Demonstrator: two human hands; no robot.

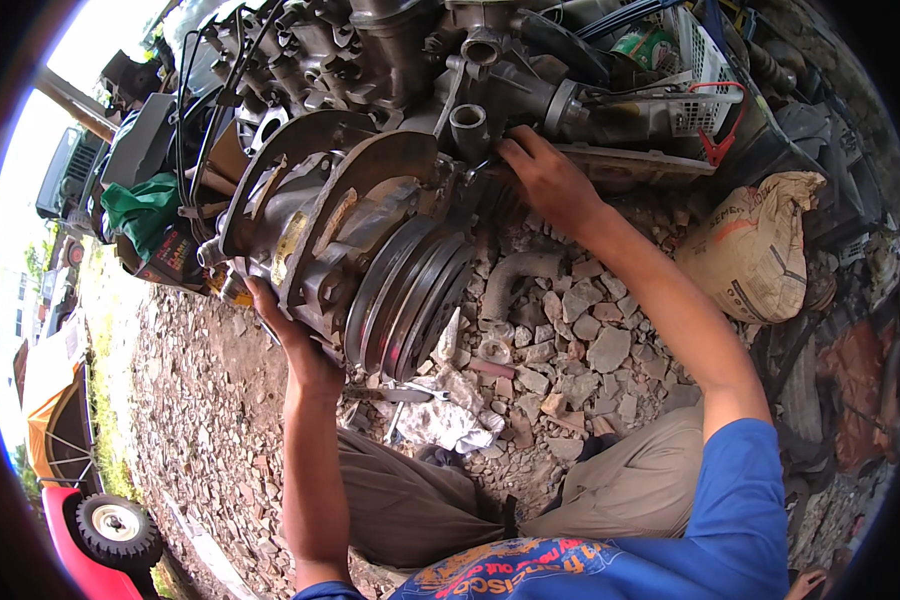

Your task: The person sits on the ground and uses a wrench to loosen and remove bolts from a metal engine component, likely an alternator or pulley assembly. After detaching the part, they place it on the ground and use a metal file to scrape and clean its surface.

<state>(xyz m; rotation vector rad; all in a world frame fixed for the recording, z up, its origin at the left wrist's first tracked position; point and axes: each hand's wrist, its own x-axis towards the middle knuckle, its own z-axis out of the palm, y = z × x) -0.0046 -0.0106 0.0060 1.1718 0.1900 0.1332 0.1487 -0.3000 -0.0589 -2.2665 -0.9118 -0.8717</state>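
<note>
A greasy metal unit with a grooved belt pulley (410,295) and curved bracket plates (365,165) is mounted on a large engine (370,60). My left hand (295,335) is closed round the unit's lower left side; most of its fingers are hidden behind the casing. On the other side, my right hand (550,185) reaches in beside an open pipe stub (468,125). Its fingers are bent together near a small metal fitting, and what they hold, if anything, cannot be made out.
Below the unit, a wrench (410,395) lies by a white rag (455,420) on broken stones. A curved pipe (515,285) rests nearby. At right are a paper sack (755,245), a white basket (705,70) and a red clamp (715,145); a green cloth (142,210) hangs at left.
</note>
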